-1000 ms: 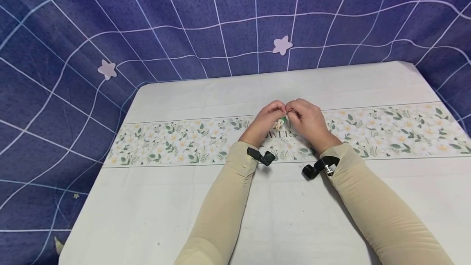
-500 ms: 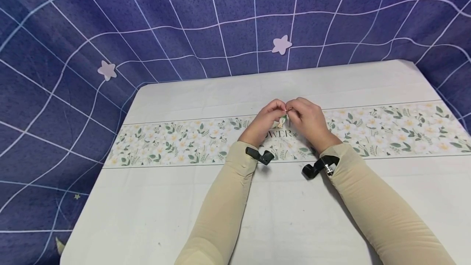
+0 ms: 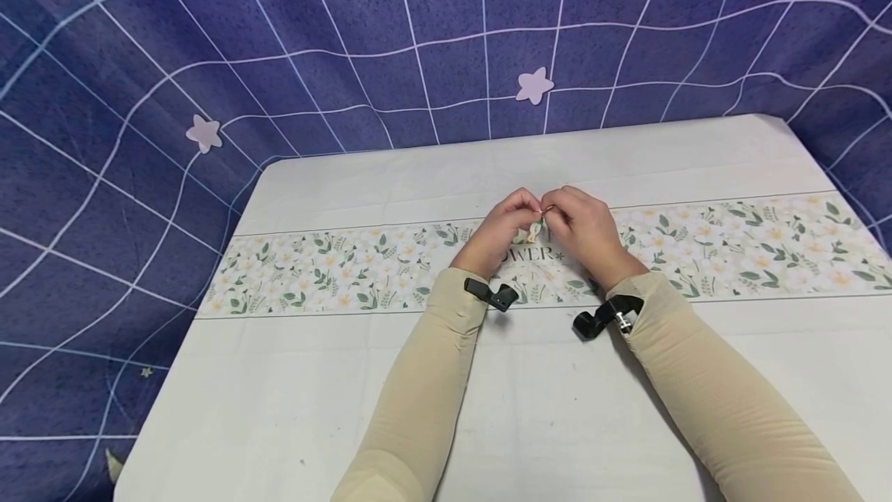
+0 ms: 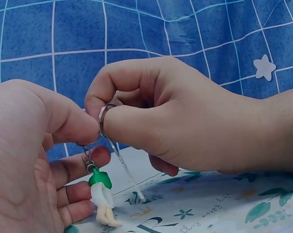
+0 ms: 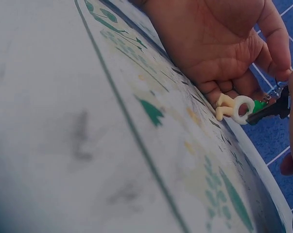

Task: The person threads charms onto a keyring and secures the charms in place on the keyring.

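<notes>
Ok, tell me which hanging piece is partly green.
The charm: green at the top, white in the middle, tan at the bottom. The key beside it shows no green.

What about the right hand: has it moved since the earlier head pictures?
No: in the head view, the right hand shows no clear shift in any direction against the printed lettering.

Keyring (image 4: 101, 121) between hands (image 3: 503, 228) (image 3: 587, 228), table (image 3: 279, 409) below (curtain (image 3: 453, 14) behind)
</notes>
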Available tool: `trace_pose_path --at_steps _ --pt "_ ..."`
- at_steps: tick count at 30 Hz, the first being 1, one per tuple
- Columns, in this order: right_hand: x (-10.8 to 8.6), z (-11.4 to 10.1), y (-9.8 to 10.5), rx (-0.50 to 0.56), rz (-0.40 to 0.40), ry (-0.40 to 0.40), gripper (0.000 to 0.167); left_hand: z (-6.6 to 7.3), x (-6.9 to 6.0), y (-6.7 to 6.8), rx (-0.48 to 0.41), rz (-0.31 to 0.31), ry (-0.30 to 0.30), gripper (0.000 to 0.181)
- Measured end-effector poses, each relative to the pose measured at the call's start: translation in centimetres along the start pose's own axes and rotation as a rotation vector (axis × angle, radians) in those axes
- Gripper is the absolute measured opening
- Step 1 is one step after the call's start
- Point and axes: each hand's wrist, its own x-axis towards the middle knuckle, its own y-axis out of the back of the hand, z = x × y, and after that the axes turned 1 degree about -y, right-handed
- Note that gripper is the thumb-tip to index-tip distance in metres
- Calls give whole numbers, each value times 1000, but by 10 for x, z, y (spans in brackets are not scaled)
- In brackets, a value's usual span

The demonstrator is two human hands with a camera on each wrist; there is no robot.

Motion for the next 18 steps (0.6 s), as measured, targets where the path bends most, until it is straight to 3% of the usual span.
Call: trace_pose_path --at_steps 7,13,18 --pt "-1 -3 2 35 2 -124 17 1 -1 -1 -52 78 -15 22" --pt "-1 -4 2 58 -12 -152 17 -1 0 -1 -79 87 -34 24" --pt "-1 -4 1 65 -13 -149 17 -3 0 -1 -49 82 -26 21"
